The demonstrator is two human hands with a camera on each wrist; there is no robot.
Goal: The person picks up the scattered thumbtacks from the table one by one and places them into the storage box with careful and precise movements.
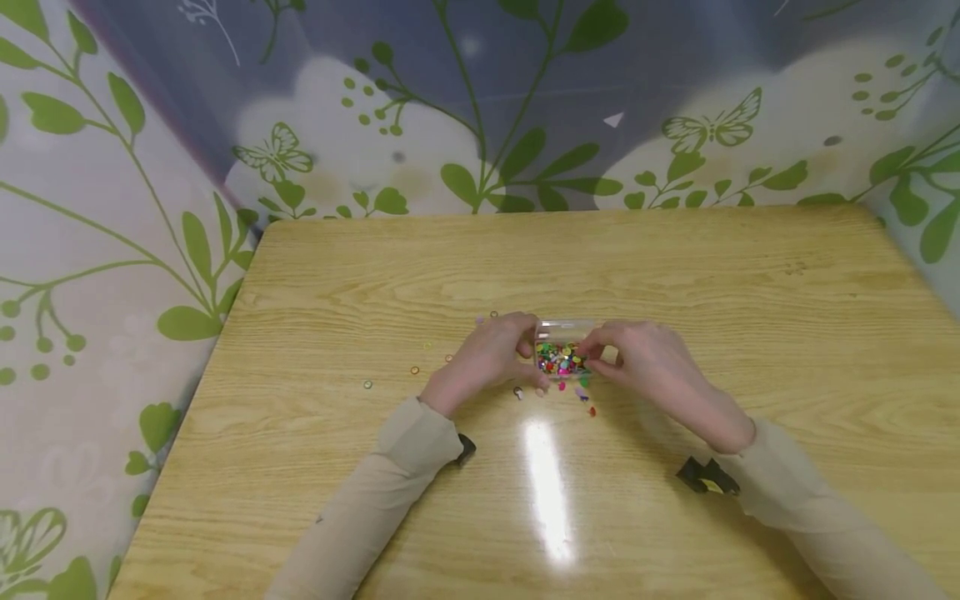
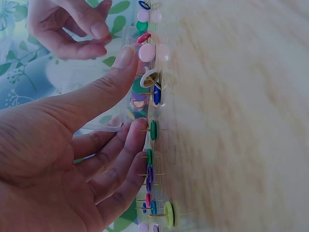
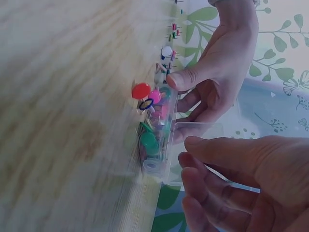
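A small clear plastic box (image 1: 565,326) with its lid raised at the back stands on the table, filled with multicoloured thumbtacks (image 1: 558,358). My left hand (image 1: 491,354) holds the box by its left end, the thumb at the front and the fingers behind, as the left wrist view shows. Over the box's right end is my right hand (image 1: 648,358), thumb and forefinger close together. Nothing shows between those fingertips in the right wrist view. Loose thumbtacks lie before the box, among them a red thumbtack (image 3: 141,91) and a green thumbtack (image 3: 148,140).
More thumbtacks, such as a green one (image 1: 367,384) and an orange one (image 1: 415,370), are scattered on the wooden table (image 1: 337,467) left of the box. A wall (image 1: 420,150) with a leaf and butterfly pattern rises along the table's far edge.
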